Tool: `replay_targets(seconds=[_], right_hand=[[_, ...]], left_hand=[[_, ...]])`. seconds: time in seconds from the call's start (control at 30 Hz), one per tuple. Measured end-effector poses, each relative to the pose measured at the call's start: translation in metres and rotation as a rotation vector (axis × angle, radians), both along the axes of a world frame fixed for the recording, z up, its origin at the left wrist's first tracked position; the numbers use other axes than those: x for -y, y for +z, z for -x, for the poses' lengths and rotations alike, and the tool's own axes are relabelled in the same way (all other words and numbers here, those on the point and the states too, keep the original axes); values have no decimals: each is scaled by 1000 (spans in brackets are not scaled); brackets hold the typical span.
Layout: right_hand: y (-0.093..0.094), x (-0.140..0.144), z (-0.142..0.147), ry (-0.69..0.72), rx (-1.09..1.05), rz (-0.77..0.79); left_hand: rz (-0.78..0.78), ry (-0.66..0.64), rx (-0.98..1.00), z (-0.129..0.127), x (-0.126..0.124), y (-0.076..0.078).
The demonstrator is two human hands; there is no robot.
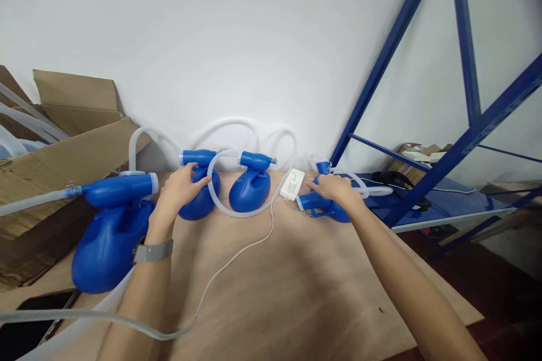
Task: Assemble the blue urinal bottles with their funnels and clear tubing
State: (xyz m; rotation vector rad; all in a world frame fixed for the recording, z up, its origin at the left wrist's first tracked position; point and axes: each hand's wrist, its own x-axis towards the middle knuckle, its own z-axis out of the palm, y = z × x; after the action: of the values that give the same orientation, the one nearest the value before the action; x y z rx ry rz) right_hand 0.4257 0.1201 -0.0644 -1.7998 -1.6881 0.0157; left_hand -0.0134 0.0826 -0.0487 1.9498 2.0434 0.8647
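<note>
1. The left hand rested with fingers spread loosely on a blue plastic vessel standing at the back of the wooden bench, near the white wall

2. The right hand lay curled over a smaller blue fitting lying on its side, just beside a white box; whether it gripped the fitting could not be told

3. Two more blue vessels flanked the left hand, joined by clear tubing

4. A cardboard box sat far left, a blue shelving frame right
</note>
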Motion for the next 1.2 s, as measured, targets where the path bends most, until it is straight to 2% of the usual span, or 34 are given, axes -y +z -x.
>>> replay_targets(seconds=[0.07,0.1,0.17,0.27,0.33,0.47,0.57,0.67,0.8,0.87,1.03,1.2], right_hand=[[9,2,41,83,58,70],[13,1,63,175,133,93],[19,-5,104,326,245,36],[17,-25,145,353,289,79],[7,-37,156,333,271,115],[-12,-47,146,276,150,52],[-13,-38,128,280,38,22],[-4,-22,110,398,2,29],[5,0,97,649,-71,77],[6,11,97,732,-126,121],[9,28,108,772,-190,181],[13,29,110,824,-244,231]], left_hand=[[8,-24,32,-2,0,2],[7,-37,49,-3,0,1],[13,-88,73,-8,-3,-5],[45,-200,65,-15,-8,-22],[89,-265,55,-18,-11,-30],[193,-324,160,-22,-8,-30],[252,-307,195,-26,-4,-22],[193,-247,141,-30,-4,-21],[47,-198,27,-34,-3,-21],[-5,-258,12,-35,2,-15],[45,-658,178,-49,19,2],[13,-641,269,-67,17,-6]])
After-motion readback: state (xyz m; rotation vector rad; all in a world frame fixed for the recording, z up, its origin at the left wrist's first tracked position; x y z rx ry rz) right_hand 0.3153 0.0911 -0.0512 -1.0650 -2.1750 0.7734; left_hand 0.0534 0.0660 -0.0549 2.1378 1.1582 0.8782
